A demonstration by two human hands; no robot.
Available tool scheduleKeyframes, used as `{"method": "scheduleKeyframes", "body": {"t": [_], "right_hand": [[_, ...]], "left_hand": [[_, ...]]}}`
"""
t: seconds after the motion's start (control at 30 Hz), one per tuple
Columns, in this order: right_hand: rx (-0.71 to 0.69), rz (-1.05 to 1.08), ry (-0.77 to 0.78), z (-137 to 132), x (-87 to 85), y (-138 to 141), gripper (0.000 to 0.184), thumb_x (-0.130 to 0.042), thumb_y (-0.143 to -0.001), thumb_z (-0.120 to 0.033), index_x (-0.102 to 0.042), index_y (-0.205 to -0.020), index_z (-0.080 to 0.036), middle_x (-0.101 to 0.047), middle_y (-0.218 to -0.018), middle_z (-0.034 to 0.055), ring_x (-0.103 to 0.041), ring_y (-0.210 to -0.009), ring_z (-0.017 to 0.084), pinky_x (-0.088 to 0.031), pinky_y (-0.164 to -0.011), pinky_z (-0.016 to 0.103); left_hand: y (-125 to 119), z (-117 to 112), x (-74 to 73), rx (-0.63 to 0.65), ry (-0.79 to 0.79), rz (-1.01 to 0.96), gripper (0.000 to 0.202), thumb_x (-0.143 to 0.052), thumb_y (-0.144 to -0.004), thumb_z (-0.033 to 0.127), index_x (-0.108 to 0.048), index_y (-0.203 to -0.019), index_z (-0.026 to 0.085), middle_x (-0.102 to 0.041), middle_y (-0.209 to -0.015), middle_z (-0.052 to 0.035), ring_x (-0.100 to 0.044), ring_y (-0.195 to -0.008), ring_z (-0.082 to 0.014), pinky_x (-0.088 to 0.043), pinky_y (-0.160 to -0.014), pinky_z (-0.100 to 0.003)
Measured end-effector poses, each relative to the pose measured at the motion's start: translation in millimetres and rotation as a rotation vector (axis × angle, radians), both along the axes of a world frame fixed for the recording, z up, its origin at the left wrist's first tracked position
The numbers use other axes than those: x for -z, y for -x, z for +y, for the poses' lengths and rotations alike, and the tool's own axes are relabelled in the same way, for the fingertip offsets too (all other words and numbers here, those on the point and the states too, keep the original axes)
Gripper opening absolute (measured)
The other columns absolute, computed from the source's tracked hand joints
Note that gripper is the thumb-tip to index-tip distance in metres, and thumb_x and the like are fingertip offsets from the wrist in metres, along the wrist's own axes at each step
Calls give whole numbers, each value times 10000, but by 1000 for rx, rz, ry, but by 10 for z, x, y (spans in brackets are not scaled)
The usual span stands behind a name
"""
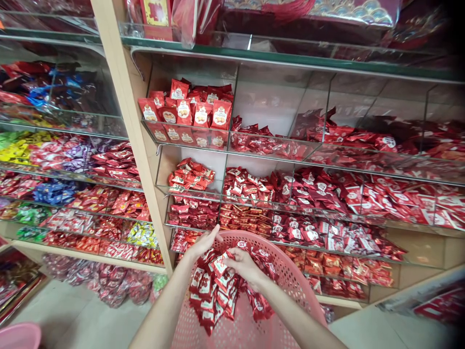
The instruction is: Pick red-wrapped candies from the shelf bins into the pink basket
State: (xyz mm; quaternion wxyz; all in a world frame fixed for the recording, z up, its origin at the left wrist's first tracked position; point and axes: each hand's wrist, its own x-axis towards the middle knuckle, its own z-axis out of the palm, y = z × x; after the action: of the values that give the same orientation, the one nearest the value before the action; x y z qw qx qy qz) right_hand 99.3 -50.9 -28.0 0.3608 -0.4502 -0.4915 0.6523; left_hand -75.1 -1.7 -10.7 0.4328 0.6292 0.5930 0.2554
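A pink perforated plastic basket (pixel 301 283) holds many small red-and-white snack packets (pixel 214 298), heaped toward its far and left side. Darker red packets (pixel 259 305) lie on the right of the heap. Over the pile, my right hand (pixel 245 266) pinches a small snack packet (pixel 220 265) between thumb and fingers. My left hand (pixel 203 244) is at the basket's far left rim, its visible fingers stretched out and holding nothing I can see. Part of that hand's underside is hidden.
Glass-fronted shelves (pixel 276 152) with divided compartments of wrapped sweets rise ahead. A wooden upright (pixel 131 121) separates them from shelves on the left. Bagged sweets (pixel 116 286) lie on the floor below. Another pink container (pixel 20 335) stands at the lower left.
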Motion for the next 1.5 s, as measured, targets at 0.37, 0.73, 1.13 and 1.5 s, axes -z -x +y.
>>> {"method": "scheduleKeyframes", "body": {"t": [0.37,0.73,1.13,1.5], "right_hand": [[-47,-196,-41,162,31,148,309,-716,-594,-389,-571,-750,-165,-587,-574,-35,-527,-487,105,-412,-521,245],[-53,-883,-491,128,-113,204,361,-561,-750,-445,-633,-956,-158,-650,-822,65,-580,-809,211,-386,-665,275],[-175,-982,-581,16,-244,166,430,-627,-720,-425,-583,-1065,-172,-641,-944,95,-588,-862,237,-379,-665,282],[-87,-797,-401,436,-122,249,103,-601,-685,-182,-679,-619,-166,-660,-629,-2,-573,-631,125,-356,-585,210]], "left_hand": [[-9,32,56,-25,4,5,750,-169,-761,740,-699,-859,218,-667,-1074,-26,-526,-1082,-250,-300,-1023,-339],[-32,-1,-45,-61,34,-28,699,-220,-777,719,-704,-792,215,-685,-1025,-25,-550,-1036,-238,-320,-1005,-345],[-53,-41,-108,-60,12,-41,724,-202,-779,727,-707,-784,207,-695,-999,-31,-564,-1019,-238,-305,-1024,-344],[-28,12,-39,-60,32,-13,715,-243,-761,735,-710,-816,196,-679,-1043,-41,-534,-1067,-253,-279,-1031,-353]]}}
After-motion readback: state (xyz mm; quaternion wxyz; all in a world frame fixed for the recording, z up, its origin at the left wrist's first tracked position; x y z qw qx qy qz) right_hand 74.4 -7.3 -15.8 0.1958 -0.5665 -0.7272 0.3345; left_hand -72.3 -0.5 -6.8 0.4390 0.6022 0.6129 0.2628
